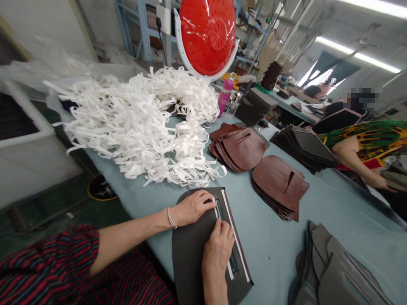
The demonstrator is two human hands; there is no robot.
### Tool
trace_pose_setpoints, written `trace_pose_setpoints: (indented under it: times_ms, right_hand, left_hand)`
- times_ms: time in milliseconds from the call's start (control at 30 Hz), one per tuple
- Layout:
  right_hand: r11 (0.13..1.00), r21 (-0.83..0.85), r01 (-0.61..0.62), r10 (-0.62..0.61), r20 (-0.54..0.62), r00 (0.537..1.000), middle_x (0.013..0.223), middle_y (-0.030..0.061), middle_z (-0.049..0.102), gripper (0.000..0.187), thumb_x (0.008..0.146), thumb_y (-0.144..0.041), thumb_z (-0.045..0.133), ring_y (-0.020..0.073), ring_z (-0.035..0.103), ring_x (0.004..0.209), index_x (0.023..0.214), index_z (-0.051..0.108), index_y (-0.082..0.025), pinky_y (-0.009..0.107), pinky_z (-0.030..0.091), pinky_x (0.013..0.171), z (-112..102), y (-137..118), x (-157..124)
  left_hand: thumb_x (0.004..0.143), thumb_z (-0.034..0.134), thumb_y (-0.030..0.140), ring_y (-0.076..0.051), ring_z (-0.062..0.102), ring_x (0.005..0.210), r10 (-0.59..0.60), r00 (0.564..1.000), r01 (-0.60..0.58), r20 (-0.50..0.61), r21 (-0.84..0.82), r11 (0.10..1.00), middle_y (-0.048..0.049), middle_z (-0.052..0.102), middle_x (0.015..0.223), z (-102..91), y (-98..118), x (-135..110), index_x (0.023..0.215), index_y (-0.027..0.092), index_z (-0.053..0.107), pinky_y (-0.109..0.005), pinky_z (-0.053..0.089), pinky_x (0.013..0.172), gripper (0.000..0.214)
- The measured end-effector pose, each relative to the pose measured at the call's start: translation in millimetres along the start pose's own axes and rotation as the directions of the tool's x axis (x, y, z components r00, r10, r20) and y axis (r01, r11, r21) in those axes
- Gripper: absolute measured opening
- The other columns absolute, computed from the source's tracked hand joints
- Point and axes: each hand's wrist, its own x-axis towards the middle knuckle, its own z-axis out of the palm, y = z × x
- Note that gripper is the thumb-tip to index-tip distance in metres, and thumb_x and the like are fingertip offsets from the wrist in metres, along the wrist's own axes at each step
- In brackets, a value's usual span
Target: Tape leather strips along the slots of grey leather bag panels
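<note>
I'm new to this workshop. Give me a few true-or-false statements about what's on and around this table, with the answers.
1. The left hand and right hand both touch the dark panel. True.
2. The bracelet is on the person's right arm. False: it is on the left arm.
3. Loose white strips lie heaped on the table. True.
4. The brown pieces lie in one single stack. False: there are two, a farther stack and a nearer stack.
5. A pink bottle stands beside a clear bottle. True.
</note>
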Motion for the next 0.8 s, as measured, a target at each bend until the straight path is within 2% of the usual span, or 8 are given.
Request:
trace_pose_setpoints:
  times_ms: [200,433,633,800]
  right_hand:
    - [1.0,-0.004,-0.029,0.029,0.027,0.999,0.095,0.0168,0.057,0.036,0.086,-0.004,0.038,0.0314,0.049,0.087,0.114,0.059,-0.005,0.041,0.039,0.07,5,-16,31]
    - [0.997,-0.066,-0.034,0.037,0.042,0.998,0.09,0.0149,0.058,0.03,0.088,-0.006,0.039,0.0298,0.051,0.085,0.108,0.062,-0.006,0.039,0.04,0.069,2,-23,42]
    - [0.989,-0.15,-0.003,0.018,0.104,0.994,0.088,0.0138,0.058,0.031,0.089,-0.005,0.037,0.0272,0.053,0.082,0.106,0.063,-0.007,0.038,0.041,0.067,-8,-22,35]
    - [0.986,-0.163,0.026,-0.002,0.149,0.989,0.096,0.0173,0.06,0.034,0.087,-0.002,0.038,0.029,0.054,0.088,0.111,0.062,-0.005,0.04,0.042,0.072,-17,-8,5]
  left_hand:
    - [0.089,0.045,0.009,-0.022,0.047,0.112,0.017,1.0,-0.018,-0.012,-0.025,1.0,-0.0088,0.054,0.115,-0.7,-1,-1,0.121,0.021,0.054,-0.037,0.045,0.097,0.035]
    - [0.093,0.042,0.013,-0.02,0.049,0.109,0.024,0.999,-0.025,-0.032,-0.033,0.999,-0.0088,0.056,0.112,1.2,-1,1,0.116,0.019,0.055,-0.037,0.045,0.096,0.028]
    - [0.09,0.046,0.011,-0.021,0.048,0.109,0.023,0.999,-0.023,-0.025,0.018,1.0,-0.0088,0.056,0.115,2.0,0,-1,0.117,0.018,0.055,-0.038,0.045,0.096,0.03]
    - [0.087,0.047,0.008,-0.021,0.048,0.108,0.017,1.0,-0.016,-0.022,0.04,0.999,-0.0091,0.055,0.116,2.4,0,-2,0.121,0.019,0.054,-0.037,0.045,0.096,0.036]
